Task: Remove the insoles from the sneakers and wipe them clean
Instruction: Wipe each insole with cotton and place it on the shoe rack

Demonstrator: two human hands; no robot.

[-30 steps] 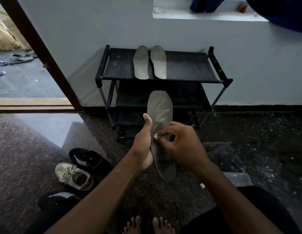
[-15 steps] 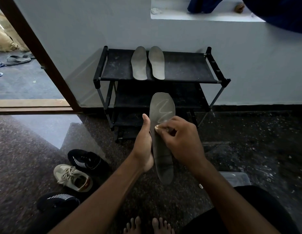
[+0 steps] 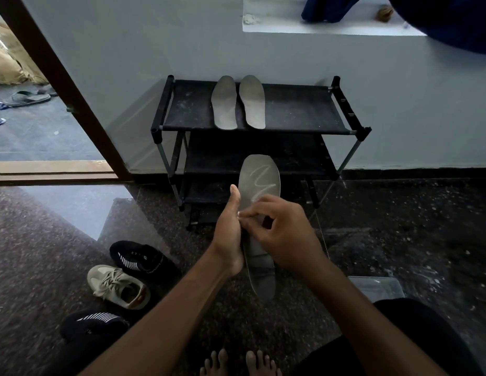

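My left hand grips a long grey insole along its left edge and holds it upright in front of me. A pale zigzag smear runs across its upper half. My right hand pinches a small white wipe, mostly hidden, against the insole's middle. Two more grey insoles lie side by side on the top shelf of the black shoe rack. On the floor at my left are a black sneaker, a beige sneaker and another black sneaker.
The rack stands against a pale wall. A clear plastic container sits on the dark speckled floor by my right arm. An open doorway at the left shows sandals outside. My bare toes are at the bottom edge.
My right hand has slid the wipe a little way along the insole's middle. The left hand keeps the same hold, and the zigzag smear is unchanged.
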